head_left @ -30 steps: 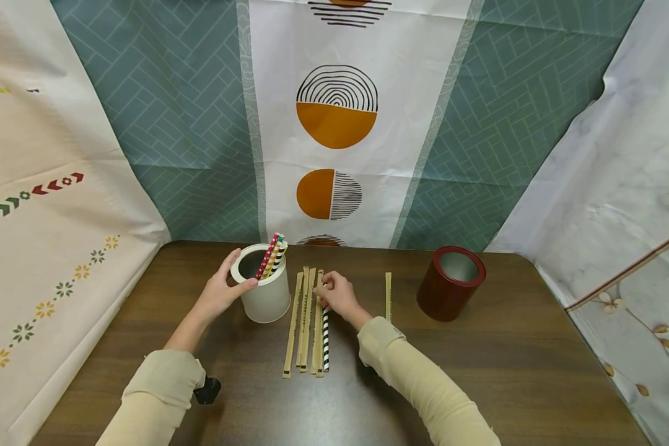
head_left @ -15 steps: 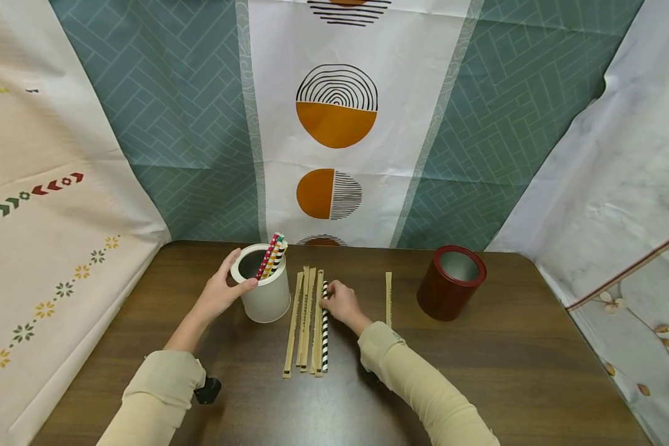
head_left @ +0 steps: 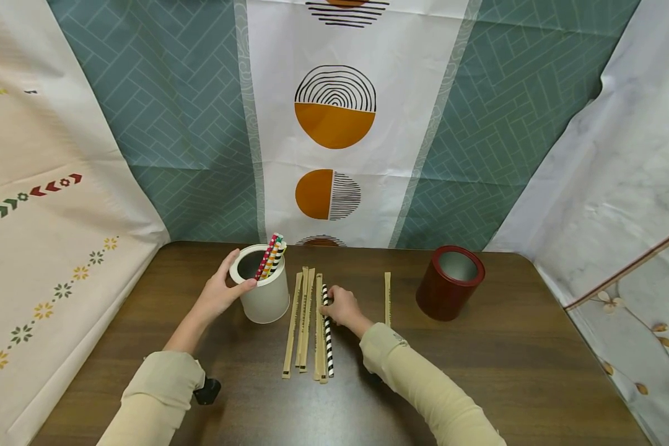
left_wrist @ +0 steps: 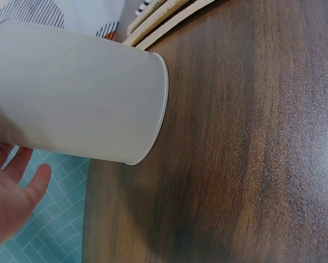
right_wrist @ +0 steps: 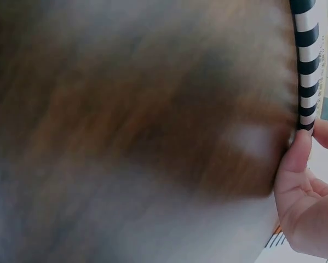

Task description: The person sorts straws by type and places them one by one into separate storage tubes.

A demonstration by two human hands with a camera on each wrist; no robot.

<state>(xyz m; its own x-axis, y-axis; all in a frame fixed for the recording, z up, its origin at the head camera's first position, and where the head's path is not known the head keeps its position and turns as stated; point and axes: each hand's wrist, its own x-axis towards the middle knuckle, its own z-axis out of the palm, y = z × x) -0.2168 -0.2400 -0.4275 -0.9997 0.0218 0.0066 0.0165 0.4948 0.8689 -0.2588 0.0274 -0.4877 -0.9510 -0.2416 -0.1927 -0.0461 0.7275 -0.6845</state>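
Observation:
My left hand (head_left: 223, 292) holds the white canister (head_left: 265, 300) by its rim, thumb at the front and fingers round the left side. Several patterned paper straws (head_left: 270, 257) lean out of its right side. In the left wrist view the fingers (left_wrist: 18, 164) lie against the canister wall. To the right, my right hand (head_left: 342, 308) pinches a black-and-white striped paper straw (head_left: 328, 347) between thumb and fingers; the right wrist view has the striped straw (right_wrist: 308, 66) at the fingertips. Alongside it lie straws in brown paper wrappers (head_left: 319, 334).
More wrapped straws (head_left: 293, 325) lie side by side between canister and right hand. A single wrapped straw (head_left: 388, 297) lies farther right, partly behind the right sleeve. A dark red canister (head_left: 446, 297) stands at the table's back right, before the hanging cloth (head_left: 463, 124).
My right hand has come down onto the striped straw and pinches it. The striped straw and the wrapped ones beside it have shifted slightly toward me and right. The left hand stays put.

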